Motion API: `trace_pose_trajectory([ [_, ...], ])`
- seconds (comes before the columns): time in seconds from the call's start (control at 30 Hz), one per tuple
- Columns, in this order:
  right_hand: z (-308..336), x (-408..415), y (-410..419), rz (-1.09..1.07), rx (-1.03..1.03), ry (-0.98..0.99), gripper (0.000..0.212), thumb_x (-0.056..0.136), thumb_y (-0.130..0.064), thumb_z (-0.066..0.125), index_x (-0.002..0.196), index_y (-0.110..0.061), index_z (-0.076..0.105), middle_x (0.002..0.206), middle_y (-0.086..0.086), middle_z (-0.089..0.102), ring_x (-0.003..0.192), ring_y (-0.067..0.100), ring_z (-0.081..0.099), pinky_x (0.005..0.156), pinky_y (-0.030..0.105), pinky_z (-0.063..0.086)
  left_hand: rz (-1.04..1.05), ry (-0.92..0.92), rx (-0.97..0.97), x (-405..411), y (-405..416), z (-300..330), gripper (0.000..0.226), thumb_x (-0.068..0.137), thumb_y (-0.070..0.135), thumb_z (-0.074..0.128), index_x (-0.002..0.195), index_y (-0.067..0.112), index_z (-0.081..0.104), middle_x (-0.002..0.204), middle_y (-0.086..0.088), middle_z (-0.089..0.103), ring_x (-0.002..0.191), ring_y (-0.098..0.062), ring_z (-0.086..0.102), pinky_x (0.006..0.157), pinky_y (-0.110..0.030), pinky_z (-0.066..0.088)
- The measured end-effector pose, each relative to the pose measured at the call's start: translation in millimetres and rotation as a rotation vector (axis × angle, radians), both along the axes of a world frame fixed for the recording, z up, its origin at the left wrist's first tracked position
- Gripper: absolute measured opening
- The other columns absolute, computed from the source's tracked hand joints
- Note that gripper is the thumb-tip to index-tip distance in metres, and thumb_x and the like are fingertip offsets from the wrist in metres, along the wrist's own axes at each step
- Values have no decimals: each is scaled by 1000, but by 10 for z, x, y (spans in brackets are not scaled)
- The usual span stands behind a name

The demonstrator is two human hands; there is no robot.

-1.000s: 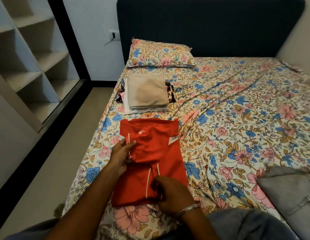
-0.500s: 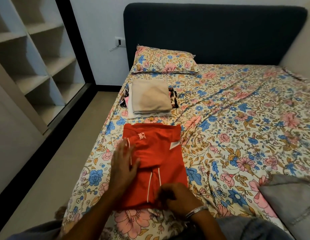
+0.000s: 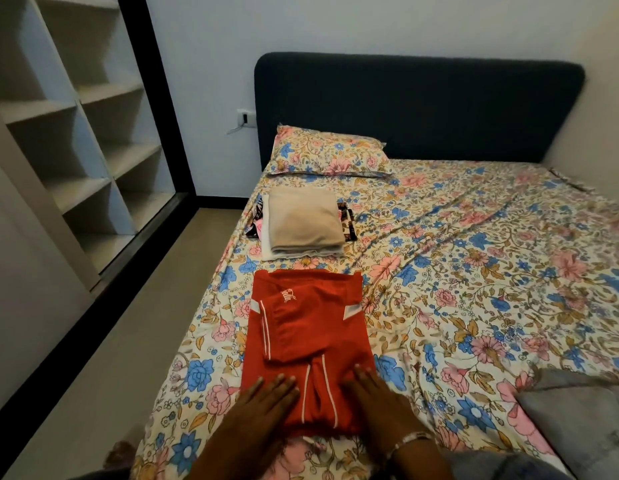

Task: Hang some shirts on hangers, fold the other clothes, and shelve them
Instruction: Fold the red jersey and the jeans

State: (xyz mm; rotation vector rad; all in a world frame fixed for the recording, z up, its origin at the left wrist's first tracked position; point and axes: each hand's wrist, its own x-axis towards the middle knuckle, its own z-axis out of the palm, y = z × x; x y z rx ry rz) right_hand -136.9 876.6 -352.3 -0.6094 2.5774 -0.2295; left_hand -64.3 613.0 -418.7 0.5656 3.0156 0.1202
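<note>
While both palms lie flat on it, I log the items as follows.

Item 1: red sports shirt with white stripes and white shoulder flashes (image 3: 304, 344), lower centre of the frame, lying on the floral bedsheet (image 3: 474, 289). Sleeves are turned in over the body; the near hem lies under my hands.

Item 2: left hand (image 3: 256, 410), bottom centre. Fingers straight and spread, pressing the shirt's near left corner. It holds nothing.

Item 3: right hand (image 3: 377, 400), just right of the left hand. Fingers straight and close together, pressing the near right part of the shirt. A silver bracelet (image 3: 410, 439) sits at the wrist.

Item 4: stack of folded clothes topped by a beige piece (image 3: 302, 225), just above the red shirt in the frame, below the floral pillow (image 3: 327, 154).

Item 5: grey garment (image 3: 578, 420), lower right edge, apparently unfolded.

Item 6: pale open shelving (image 3: 86, 133), upper left; no clothes visible on it.

Handling note, my judgement: I smooth from the centre outward so no crease is trapped, then take both near corners and bring the hem up to the collar edge, keeping the side edges square. Thin slippery jersey like this probably slides, so one palm should anchor the fold.
</note>
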Motion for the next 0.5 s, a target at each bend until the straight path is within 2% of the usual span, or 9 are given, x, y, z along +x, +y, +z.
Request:
trace_pose_trajectory([
  [0.07, -3, 7, -50, 4, 52, -25, 104, 86, -11, 71, 158, -34, -1, 166, -6, -19, 152, 20, -18, 123, 60, 2, 105, -115, 19, -78, 23, -4, 139, 57, 65, 82, 161, 17, 4, 152, 4, 48, 136, -15, 50, 122, -36, 3],
  [0.1, -30, 9, -78, -1, 72, -7, 106, 87, -14, 71, 159, -33, -4, 165, -5, -20, 152, 20, -19, 123, 59, -2, 133, -125, 30, -93, 29, -25, 146, 51, 65, 86, 161, 16, 3, 154, 4, 45, 134, -14, 52, 122, -35, 2],
  [0.17, -44, 39, -129, -22, 75, 31, 104, 88, -20, 70, 159, -32, -5, 166, -5, -17, 153, 19, -17, 123, 57, -3, 123, -118, -20, -74, 21, -71, 146, 51, 62, 88, 162, 16, 4, 168, -1, 17, 137, -13, 46, 122, -36, 1],
  [0.23, -39, 73, -160, -35, 49, 104, 92, 92, -25, 66, 159, -33, 4, 168, -5, -6, 154, 19, -8, 123, 55, -1, 103, -82, -30, -14, 22, -90, 143, 53, 59, 88, 162, 16, 5, 170, -3, -2, 140, -13, 42, 122, -35, 3],
  [0.27, -17, 93, -168, -34, 27, 139, 82, 94, -26, 63, 158, -34, 12, 168, -4, 2, 155, 20, -2, 124, 53, 2, 100, -52, -45, 9, 18, -103, 142, 53, 56, 88, 162, 17, 6, 170, -2, 0, 141, -13, 42, 122, -35, 4],
  [0.33, 63, 168, -166, -10, 25, 189, 63, 98, -24, 56, 153, -36, 28, 167, -3, 17, 154, 21, 11, 124, 51, 8, 86, -65, -46, 90, 45, -48, 139, 55, 47, 90, 162, 21, 5, 167, 5, 19, 142, -13, 41, 124, -35, 4],
  [0.37, 125, 195, -171, 13, 41, 200, 55, 99, -24, 54, 149, -36, 35, 164, -2, 24, 152, 22, 20, 123, 51, 12, 76, -77, -31, 128, 67, 81, 134, 63, 43, 88, 162, 27, -1, 163, 8, 26, 145, -13, 38, 126, -36, 5],
  [0.43, 221, 266, -162, 47, 85, 189, 40, 100, -28, 53, 140, -34, 50, 152, -1, 45, 140, 23, 42, 121, 49, 23, 108, -30, 12, 268, 106, 349, 101, 96, 29, 64, 154, 43, -18, 162, 10, 10, 152, -13, 14, 124, -33, -5],
  [0.5, 331, 356, -147, 57, 116, 135, 27, 100, -34, 55, 124, -28, 64, 129, 1, 63, 118, 22, 60, 112, 45, 40, 83, -178, 47, 408, 157, 548, 69, 109, 21, 37, 156, 40, -10, 160, 15, -8, 150, -8, -7, 113, -25, -9],
])
